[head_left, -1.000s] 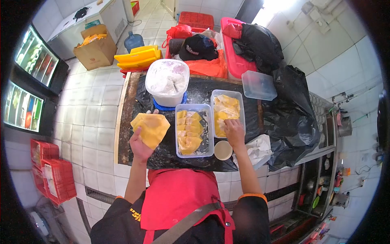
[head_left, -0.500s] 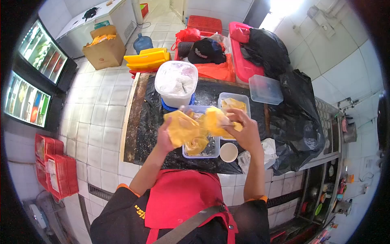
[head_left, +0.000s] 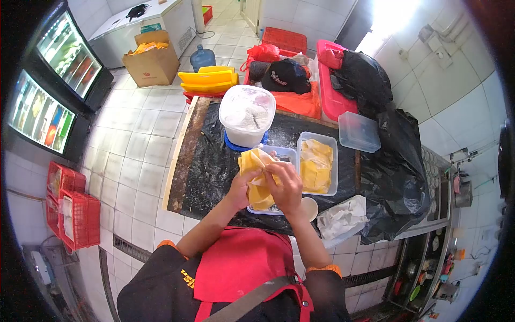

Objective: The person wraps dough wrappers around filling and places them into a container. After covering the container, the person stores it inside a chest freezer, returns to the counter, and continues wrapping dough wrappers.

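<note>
My left hand holds a floppy yellow sheet with floury white patches, above the left plastic container. The fingers of my right hand pinch the same sheet's right side, and the two hands are close together. Beneath them, the left container is mostly covered; yellow folded pieces show at its near end. To the right, a second clear container holds yellow, floured pieces. A white tub of flour stands behind the left container. My right hand partly hides a small round cup.
Black plastic covers the table. An empty clear container lies at the back right, and crumpled white paper near the front right. A black cap, red bags and yellow trays are behind the table.
My right hand has gone from the right container to the sheet in my left hand. Both hands have come together over the left container. The whole view has shifted, too.
</note>
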`<state>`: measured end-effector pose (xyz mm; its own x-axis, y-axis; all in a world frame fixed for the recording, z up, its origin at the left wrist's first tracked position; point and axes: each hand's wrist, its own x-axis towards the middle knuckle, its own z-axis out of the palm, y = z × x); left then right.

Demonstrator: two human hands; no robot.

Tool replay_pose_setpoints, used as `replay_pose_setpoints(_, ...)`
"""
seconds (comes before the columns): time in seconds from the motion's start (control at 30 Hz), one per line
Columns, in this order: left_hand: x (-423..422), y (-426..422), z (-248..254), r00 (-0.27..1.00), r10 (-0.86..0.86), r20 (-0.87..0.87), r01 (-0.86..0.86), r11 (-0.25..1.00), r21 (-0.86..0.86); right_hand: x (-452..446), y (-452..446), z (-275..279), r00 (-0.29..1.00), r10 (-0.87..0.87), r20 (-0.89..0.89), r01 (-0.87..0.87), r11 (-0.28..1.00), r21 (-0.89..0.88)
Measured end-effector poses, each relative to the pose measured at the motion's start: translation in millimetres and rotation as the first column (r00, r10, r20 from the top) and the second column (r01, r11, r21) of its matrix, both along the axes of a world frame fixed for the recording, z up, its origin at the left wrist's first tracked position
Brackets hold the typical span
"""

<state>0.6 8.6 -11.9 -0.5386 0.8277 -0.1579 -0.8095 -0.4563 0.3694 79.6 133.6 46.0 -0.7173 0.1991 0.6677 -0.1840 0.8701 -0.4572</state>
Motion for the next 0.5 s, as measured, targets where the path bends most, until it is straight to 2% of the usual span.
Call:
replay_pose_setpoints(0.07,-1.5,-9.7,-10.7,0.983,-0.105,-0.152,0.065,0.967,-0.247,-1.4,-0.1,-2.2,0.993,-0.107,0.047,0.116,0.933,-0.341)
replay_pose_setpoints(0.1,-0.4,-9.9,-4.5,0.983,-0.105,-0.151,0.066,0.967,-0.246,-1.2,5.3,-1.8,0.989,-0.129,0.078,0.150,0.910,-0.387)
replay_pose_setpoints(0.13,1.1,-10.8,3.6,0.971,-0.130,-0.201,0.061,0.947,-0.316,-1.4,7.7,-2.6,0.988,-0.130,0.078,0.150,0.910,-0.387)
replay_pose_setpoints(0.17,2.1,-11.2,8.8,0.955,-0.159,-0.249,0.053,0.921,-0.385,-1.6,9.5,-3.7,0.985,-0.108,0.134,0.160,0.865,-0.476)
replay_pose_setpoints(0.2,3.1,-11.3,7.2,0.955,-0.161,-0.251,0.054,0.922,-0.384,-1.9,9.5,-1.6,0.979,-0.082,0.186,0.174,0.811,-0.559)
replay_pose_setpoints(0.3,6.5,-8.8,9.3,0.931,-0.128,-0.343,0.013,0.947,-0.320,5.4,7.5,7.4,0.959,0.005,0.285,0.161,0.815,-0.557)
replay_pose_setpoints(0.37,9.6,-2.9,28.0,0.978,-0.025,-0.205,-0.046,0.942,-0.333,5.1,6.4,-6.8,0.964,-0.038,0.263,0.185,0.809,-0.559)
replay_pose_setpoints(0.4,10.8,-0.8,24.9,0.979,-0.031,-0.202,-0.040,0.941,-0.335,5.8,3.4,-8.1,0.967,-0.078,0.244,0.207,0.801,-0.562)
replay_pose_setpoints(0.43,11.4,1.6,18.1,0.973,0.032,-0.230,-0.114,0.928,-0.356,9.2,1.5,-8.6,0.965,-0.083,0.247,0.213,0.798,-0.563)
replay_pose_setpoints(0.47,11.5,4.0,11.9,0.962,0.092,-0.258,-0.187,0.909,-0.373,13.1,-0.1,-8.5,0.949,-0.071,0.307,0.241,0.792,-0.561)
replay_pose_setpoints(0.5,11.4,5.2,7.3,0.963,0.085,-0.255,-0.180,0.909,-0.377,17.0,-2.0,-7.9,0.929,-0.059,0.366,0.270,0.784,-0.559)
